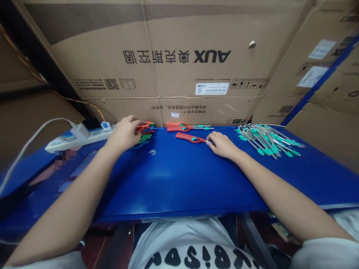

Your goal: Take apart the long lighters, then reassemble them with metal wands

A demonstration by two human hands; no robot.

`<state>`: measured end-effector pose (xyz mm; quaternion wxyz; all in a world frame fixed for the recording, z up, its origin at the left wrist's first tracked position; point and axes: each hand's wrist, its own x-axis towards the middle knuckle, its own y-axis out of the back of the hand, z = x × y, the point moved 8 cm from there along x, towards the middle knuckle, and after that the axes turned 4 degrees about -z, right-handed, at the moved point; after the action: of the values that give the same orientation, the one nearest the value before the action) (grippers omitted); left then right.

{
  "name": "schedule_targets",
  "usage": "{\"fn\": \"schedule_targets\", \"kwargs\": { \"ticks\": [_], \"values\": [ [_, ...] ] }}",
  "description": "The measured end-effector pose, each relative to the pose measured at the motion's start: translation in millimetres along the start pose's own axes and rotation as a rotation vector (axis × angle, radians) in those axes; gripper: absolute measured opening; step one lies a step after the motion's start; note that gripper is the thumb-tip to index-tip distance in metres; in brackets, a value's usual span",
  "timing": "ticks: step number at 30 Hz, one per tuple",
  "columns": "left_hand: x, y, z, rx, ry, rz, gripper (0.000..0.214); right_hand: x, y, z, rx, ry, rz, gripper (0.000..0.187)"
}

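My left hand reaches to the back left of the blue table and closes on a small pile of red, green and blue lighter handles. My right hand rests near the table's middle, fingers pinched on the metal tip of a red long-nosed lighter lying flat. A second pair of red lighters lies just behind it against the cardboard.
A heap of metal tubes with teal ends lies at the right. A white power strip with plugs and cables sits at the far left. Big cardboard boxes wall in the back and right.
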<state>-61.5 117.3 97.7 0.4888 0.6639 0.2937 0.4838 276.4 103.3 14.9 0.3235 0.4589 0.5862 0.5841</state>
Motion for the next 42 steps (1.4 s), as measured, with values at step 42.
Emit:
{"fn": "schedule_targets", "kwargs": {
  "ticks": [42],
  "values": [
    [-44.5, -42.0, 154.4, -0.432, -0.407, -0.136, 0.027, -24.9, 18.6, -89.9, 0.138, 0.331, -0.005, 0.02]
  ]
}}
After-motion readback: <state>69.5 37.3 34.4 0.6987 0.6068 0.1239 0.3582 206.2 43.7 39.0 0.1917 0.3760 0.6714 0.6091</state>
